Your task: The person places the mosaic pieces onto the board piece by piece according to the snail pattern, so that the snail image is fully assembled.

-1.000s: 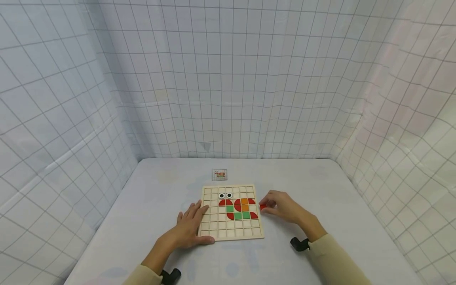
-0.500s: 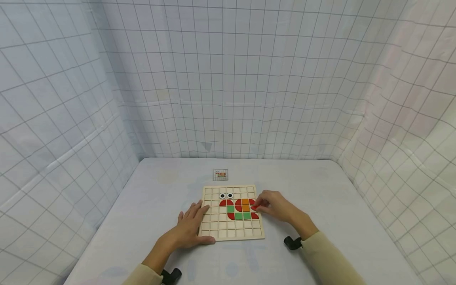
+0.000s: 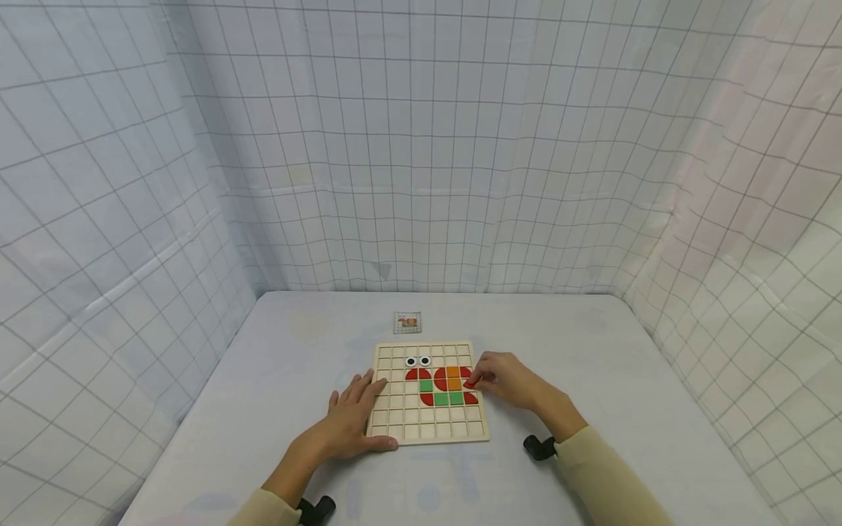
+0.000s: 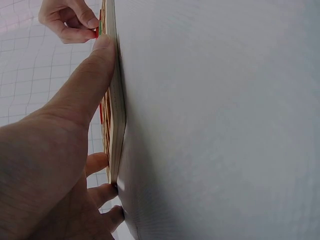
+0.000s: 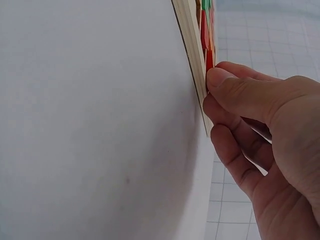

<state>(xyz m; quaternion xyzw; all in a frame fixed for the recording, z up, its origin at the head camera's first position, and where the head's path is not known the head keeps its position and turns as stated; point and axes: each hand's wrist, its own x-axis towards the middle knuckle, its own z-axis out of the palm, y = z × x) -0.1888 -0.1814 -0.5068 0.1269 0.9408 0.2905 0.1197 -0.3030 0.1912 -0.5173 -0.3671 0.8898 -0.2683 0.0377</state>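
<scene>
A wooden grid board [image 3: 401, 416] lies on the table, bearing red quarter-round tiles, green square tiles [image 3: 440, 399], orange square tiles [image 3: 453, 378] and two round eye tiles [image 3: 417, 361]. My left hand [image 3: 349, 420] rests along the board's left side, fingers spread, thumb at the front edge. At the board's right edge my right hand [image 3: 509, 380] pinches a red tile [image 3: 470, 384] between thumb and fingers, right at a square beside the orange tiles. In the right wrist view, the fingertips of the right hand [image 5: 260, 115] partly cover this red tile [image 5: 209, 59].
Behind the board lies a small picture card [image 3: 407, 322] with a coloured figure on a grid. White table cloth [image 3: 559, 336] surrounds the board. Grid-patterned curtains [image 3: 421, 146] enclose the table at the back and both sides.
My right hand has moved left with the red tile, from beside the board to over its right column, then stayed nearly still. My left hand has kept its place.
</scene>
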